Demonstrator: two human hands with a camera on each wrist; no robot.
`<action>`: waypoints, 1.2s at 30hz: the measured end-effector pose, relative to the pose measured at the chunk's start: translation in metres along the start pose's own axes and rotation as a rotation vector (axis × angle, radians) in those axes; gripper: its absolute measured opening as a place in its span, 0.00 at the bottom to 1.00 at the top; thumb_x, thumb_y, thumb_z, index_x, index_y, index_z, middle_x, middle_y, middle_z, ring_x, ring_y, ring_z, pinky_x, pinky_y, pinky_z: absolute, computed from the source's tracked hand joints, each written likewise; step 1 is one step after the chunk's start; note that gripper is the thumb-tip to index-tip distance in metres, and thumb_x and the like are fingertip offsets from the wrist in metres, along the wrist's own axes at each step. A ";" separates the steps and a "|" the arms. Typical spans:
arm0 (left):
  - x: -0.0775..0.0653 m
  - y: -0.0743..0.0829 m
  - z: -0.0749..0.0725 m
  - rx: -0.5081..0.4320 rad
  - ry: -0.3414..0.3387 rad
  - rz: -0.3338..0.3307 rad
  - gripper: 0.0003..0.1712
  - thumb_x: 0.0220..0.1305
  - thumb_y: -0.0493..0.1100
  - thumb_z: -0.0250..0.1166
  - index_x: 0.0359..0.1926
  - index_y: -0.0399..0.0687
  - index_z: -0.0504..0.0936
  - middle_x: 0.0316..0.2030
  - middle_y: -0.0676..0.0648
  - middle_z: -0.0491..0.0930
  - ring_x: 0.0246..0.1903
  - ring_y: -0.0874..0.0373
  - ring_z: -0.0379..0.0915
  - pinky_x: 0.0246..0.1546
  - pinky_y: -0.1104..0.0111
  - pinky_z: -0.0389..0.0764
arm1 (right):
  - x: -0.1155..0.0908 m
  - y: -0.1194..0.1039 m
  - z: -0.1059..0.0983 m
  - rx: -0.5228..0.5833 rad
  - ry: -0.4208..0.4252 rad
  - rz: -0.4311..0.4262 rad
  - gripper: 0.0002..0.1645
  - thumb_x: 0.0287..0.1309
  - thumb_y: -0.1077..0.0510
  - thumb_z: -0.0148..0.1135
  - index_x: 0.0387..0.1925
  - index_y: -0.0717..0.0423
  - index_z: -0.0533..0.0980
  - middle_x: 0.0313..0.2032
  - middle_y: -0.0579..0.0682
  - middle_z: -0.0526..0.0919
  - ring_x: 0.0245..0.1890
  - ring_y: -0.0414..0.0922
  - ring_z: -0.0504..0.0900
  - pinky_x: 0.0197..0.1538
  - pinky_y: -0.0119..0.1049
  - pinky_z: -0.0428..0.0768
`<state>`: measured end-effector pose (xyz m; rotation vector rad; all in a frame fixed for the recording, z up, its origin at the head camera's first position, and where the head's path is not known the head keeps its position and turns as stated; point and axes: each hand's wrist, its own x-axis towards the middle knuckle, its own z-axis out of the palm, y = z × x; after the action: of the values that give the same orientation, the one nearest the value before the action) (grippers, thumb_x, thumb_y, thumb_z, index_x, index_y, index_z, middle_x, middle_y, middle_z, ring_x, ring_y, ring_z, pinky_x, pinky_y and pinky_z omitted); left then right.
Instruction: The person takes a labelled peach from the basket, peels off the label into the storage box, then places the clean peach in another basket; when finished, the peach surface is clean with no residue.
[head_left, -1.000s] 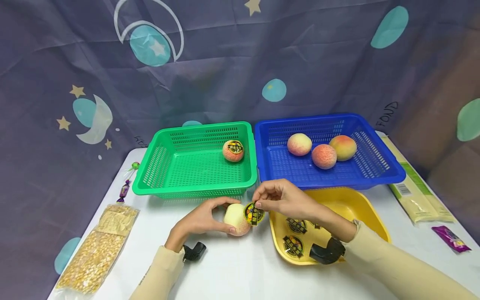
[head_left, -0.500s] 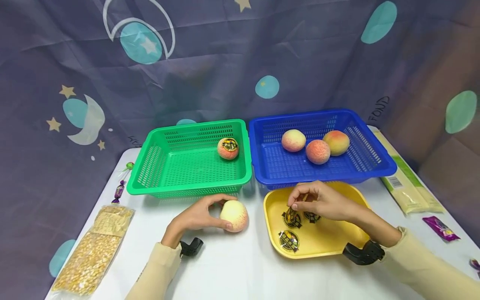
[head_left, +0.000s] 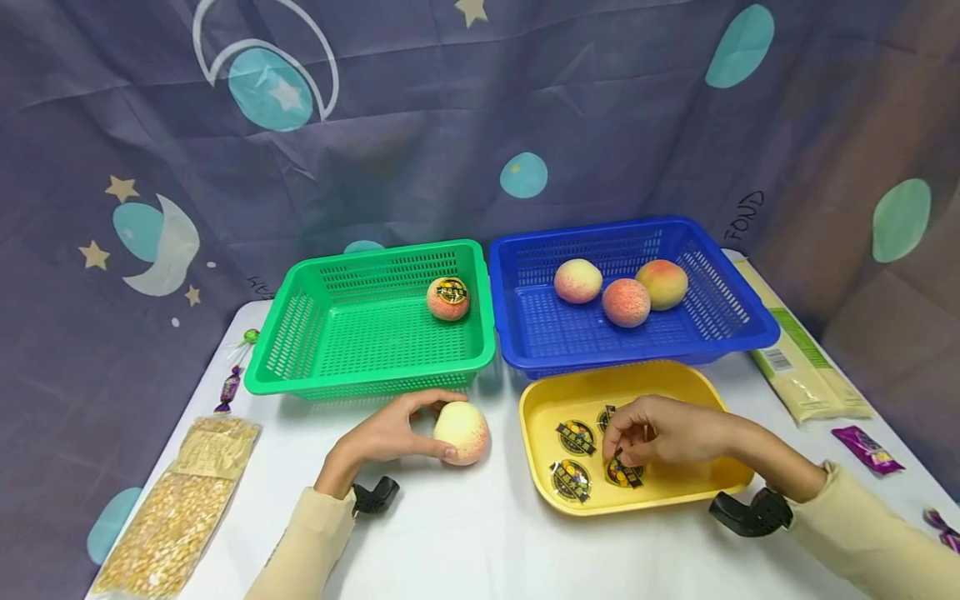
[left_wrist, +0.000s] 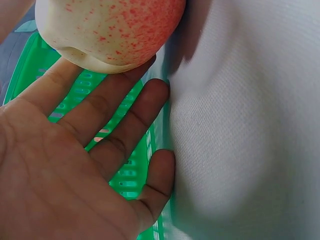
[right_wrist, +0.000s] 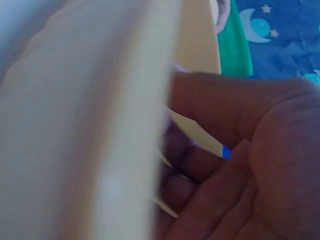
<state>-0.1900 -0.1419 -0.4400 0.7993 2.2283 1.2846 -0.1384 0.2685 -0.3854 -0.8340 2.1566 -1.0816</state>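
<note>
My left hand holds a pale peach with a pink blush between thumb and fingers, in front of the green basket. In the left wrist view the peach shows above the hand's outer fingers, which stretch out beneath it. My right hand reaches into the yellow tray, its thumb and index finger pinching the upper edge of a round black-and-gold sticker. Close by lie other such stickers, one partly covered by the fingers. A blurred pale edge hides the fingertips in the right wrist view.
The green basket contains a peach bearing a sticker. Several peaches sit in the blue basket. A bag of corn kernels and wrapped candies lie left; a pale green packet and a purple candy lie right.
My right hand has moved from beside the peach, with a sticker in its fingers, rightward and down into the yellow tray. The left hand keeps its hold on the peach. The head view has shifted slightly.
</note>
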 end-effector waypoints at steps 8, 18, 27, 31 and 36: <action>-0.002 -0.003 -0.002 0.015 0.003 0.014 0.41 0.51 0.49 0.81 0.67 0.55 0.77 0.55 0.54 0.82 0.53 0.57 0.75 0.61 0.53 0.72 | -0.002 0.007 0.003 0.008 -0.006 -0.023 0.10 0.62 0.67 0.66 0.45 0.56 0.84 0.34 0.52 0.82 0.33 0.34 0.76 0.35 0.26 0.76; -0.003 -0.001 -0.004 -0.009 0.011 0.016 0.43 0.50 0.47 0.82 0.67 0.53 0.77 0.56 0.54 0.81 0.54 0.55 0.74 0.62 0.51 0.71 | -0.007 0.003 -0.009 -0.055 0.056 -0.009 0.11 0.65 0.59 0.66 0.48 0.51 0.85 0.37 0.47 0.84 0.36 0.36 0.78 0.38 0.29 0.78; -0.006 -0.002 0.003 -0.019 0.011 0.029 0.44 0.50 0.47 0.82 0.68 0.54 0.75 0.61 0.53 0.79 0.56 0.52 0.76 0.63 0.50 0.71 | -0.027 -0.008 -0.036 -0.211 0.373 -0.092 0.15 0.64 0.65 0.66 0.49 0.46 0.84 0.40 0.39 0.88 0.37 0.35 0.82 0.40 0.29 0.81; -0.007 -0.001 0.005 -0.030 0.019 0.033 0.43 0.49 0.47 0.82 0.67 0.55 0.76 0.62 0.53 0.79 0.58 0.53 0.76 0.65 0.49 0.70 | -0.037 -0.006 -0.049 -0.329 0.598 -0.058 0.17 0.60 0.67 0.69 0.48 0.46 0.85 0.39 0.36 0.87 0.37 0.33 0.80 0.40 0.23 0.77; -0.009 0.001 0.007 -0.021 0.022 0.024 0.44 0.48 0.48 0.83 0.67 0.56 0.76 0.62 0.55 0.78 0.60 0.55 0.74 0.66 0.49 0.70 | -0.048 0.004 -0.062 -0.383 0.809 0.032 0.19 0.58 0.65 0.72 0.51 0.51 0.84 0.40 0.28 0.82 0.40 0.27 0.76 0.42 0.17 0.73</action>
<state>-0.1788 -0.1432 -0.4416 0.8106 2.2246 1.3320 -0.1532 0.3355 -0.3472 -0.5546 3.1109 -1.1252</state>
